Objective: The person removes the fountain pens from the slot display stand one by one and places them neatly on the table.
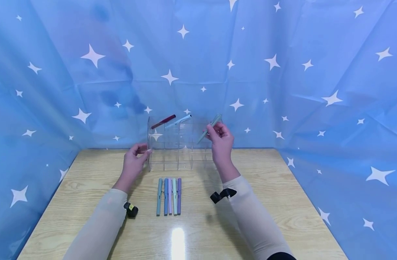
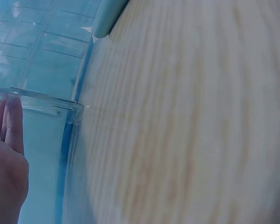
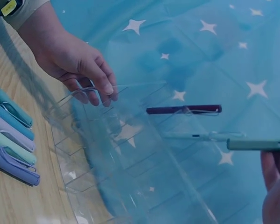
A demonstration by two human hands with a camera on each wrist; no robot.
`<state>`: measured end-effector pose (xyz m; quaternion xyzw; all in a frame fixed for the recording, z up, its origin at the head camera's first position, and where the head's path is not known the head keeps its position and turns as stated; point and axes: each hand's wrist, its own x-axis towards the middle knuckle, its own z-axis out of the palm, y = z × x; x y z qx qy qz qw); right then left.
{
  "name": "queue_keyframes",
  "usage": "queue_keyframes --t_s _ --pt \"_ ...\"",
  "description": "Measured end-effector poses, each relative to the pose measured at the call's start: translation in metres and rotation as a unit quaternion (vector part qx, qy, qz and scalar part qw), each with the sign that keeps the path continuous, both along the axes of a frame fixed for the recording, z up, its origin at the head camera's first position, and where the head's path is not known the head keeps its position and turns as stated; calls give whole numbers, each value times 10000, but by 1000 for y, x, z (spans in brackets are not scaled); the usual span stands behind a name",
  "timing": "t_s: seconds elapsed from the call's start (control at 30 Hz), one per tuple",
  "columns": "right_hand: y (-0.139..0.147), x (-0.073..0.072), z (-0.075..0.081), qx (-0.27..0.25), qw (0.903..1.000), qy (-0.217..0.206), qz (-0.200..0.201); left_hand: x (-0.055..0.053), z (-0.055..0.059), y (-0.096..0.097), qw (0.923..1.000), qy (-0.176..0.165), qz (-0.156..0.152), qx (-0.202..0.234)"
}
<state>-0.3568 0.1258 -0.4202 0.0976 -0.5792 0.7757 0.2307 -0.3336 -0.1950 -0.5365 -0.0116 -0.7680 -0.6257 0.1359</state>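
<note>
the fingers of the right hand [image 1: 222, 140] pinch a slim grey-green pen [image 1: 215, 120], tilted at the right end of a clear plastic compartmented rack [image 1: 171, 166]; the left hand [image 1: 134, 159] grips its left edge. see-through dividers [image 1: 178, 155] could snag the pen; a slackened left grip could let the rack tip.

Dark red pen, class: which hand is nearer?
Left. The left hand holds the clear rack at left, below the dark red pen; the right hand is farther, toward the rack's right.
</note>
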Motion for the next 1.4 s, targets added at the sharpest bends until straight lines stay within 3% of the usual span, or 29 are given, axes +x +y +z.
queue_keyframes --t_s 0.4,0.7,1.1,1.4 --pt "2 17 -7 417 9969 -404 533 0 4 0 9999 -27 -68 122" --pt "6 27 -17 835 9922 -634 675 0 6 1 9999 19 -55 95" --pt "17 44 -32 1515 9802 -1054 725 1 4 0 9999 30 -34 106" --pt "21 56 -42 1712 9697 -1469 942 1 3 0 9999 30 -83 114"
